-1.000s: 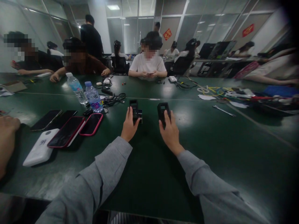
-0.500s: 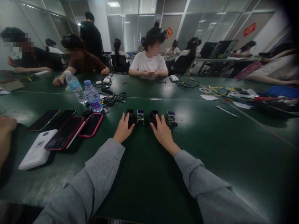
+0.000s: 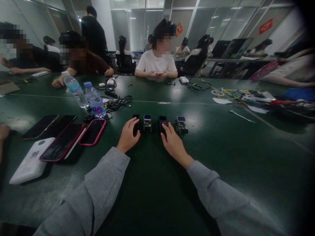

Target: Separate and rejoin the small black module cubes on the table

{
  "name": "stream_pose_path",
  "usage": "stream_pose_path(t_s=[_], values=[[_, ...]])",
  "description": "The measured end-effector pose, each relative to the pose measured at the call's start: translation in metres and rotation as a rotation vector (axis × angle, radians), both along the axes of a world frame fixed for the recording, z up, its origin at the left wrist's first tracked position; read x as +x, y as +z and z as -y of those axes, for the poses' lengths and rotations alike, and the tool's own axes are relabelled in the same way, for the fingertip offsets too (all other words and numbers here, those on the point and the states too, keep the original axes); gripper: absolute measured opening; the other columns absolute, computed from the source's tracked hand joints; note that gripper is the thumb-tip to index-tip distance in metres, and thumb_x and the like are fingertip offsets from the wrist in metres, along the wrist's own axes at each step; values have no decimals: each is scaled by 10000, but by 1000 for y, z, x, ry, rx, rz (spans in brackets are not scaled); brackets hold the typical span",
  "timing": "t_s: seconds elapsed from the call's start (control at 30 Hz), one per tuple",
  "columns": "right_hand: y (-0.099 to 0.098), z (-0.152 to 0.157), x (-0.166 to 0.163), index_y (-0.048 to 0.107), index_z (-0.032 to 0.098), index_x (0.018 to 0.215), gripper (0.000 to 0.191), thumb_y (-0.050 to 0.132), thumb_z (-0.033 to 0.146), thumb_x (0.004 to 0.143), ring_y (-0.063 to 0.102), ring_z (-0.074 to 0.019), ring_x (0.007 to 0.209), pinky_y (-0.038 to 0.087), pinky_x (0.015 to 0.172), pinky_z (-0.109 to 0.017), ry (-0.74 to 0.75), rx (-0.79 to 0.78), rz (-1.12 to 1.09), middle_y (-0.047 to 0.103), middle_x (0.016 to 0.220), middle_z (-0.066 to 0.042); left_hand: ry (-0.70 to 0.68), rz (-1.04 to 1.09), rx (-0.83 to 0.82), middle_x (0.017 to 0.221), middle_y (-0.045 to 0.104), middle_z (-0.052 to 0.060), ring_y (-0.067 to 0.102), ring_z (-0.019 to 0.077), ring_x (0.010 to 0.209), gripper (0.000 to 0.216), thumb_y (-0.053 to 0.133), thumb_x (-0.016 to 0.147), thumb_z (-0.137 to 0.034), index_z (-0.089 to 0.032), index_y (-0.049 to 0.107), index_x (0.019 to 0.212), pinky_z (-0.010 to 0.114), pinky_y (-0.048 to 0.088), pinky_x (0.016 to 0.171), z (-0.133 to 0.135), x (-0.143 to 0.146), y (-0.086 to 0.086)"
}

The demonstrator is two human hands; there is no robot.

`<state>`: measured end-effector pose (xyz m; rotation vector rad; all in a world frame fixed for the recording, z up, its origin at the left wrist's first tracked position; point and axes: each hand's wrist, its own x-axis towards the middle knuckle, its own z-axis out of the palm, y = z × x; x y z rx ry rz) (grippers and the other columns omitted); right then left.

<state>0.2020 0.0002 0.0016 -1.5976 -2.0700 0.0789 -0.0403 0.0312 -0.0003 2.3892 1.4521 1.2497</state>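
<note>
Two hands (image 3: pixel 128 135) (image 3: pixel 174 141) — on black cases (image 3: pixel 136 116) (image 3: pixel 162 120), boards (image 3: pixel 147 124) (image 3: pixel 181 124) beside

Through the head camera I see a black-screened phone in a bright pink case (image 3: pixel 92 132) at nine o'clock, two clear plastic water bottles (image 3: pixel 95 102) between nine and ten, a slim silver metal wrench (image 3: pixel 242 116) at three, and a white-shirted person (image 3: pixel 156 63) at twelve.

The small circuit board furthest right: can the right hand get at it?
Probably yes: the right hand looks close to the circuit board, with nothing visible between, though it seems to touch the black case.
</note>
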Motion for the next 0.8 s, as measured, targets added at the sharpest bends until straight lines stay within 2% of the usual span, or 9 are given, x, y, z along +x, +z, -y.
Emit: stream_pose_path(t_s=[0.27, 0.4, 0.6, 0.8], values=[[-1, -3, 0, 372, 125, 1465, 489, 320, 313, 1017, 467, -340, 1288, 516, 969, -504, 27, 33, -11, 313, 1513, -191, 3, -186, 91, 1361, 544, 104, 466, 265, 1314, 416, 498, 881, -106, -198, 528, 1286, 517, 387, 1104, 1, 5, 0], [-2, -3, 0, 366, 124, 1470, 492, 326, 312, 1017, 505, -334, 1249, 541, 936, -479, 24, 20, -10, 305, 1516, -193, -1, -253, 94, 1377, 546, 89, 453, 257, 1331, 393, 487, 901, -124, -209, 538, 1281, 517, 350, 1124, 3, 7, 1], [-1, -2, 0, 364, 135, 1470, 490, 341, 309, 1012, 505, -334, 1251, 537, 944, -488, 28, 12, -27, 294, 1522, -188, -1, -280, 85, 1345, 573, 81, 456, 254, 1326, 360, 479, 915, -135, -213, 561, 1257, 503, 346, 1113, 6, 7, 4], [-1, -3, 0, 363, 130, 1470, 503, 354, 330, 1008, 518, -340, 1235, 533, 949, -510, 33, 12, -37, 294, 1521, -195, 54, -228, 83, 1302, 590, 84, 492, 261, 1270, 380, 489, 891, -107, -213, 548, 1251, 483, 399, 1053, 8, 7, 7]])
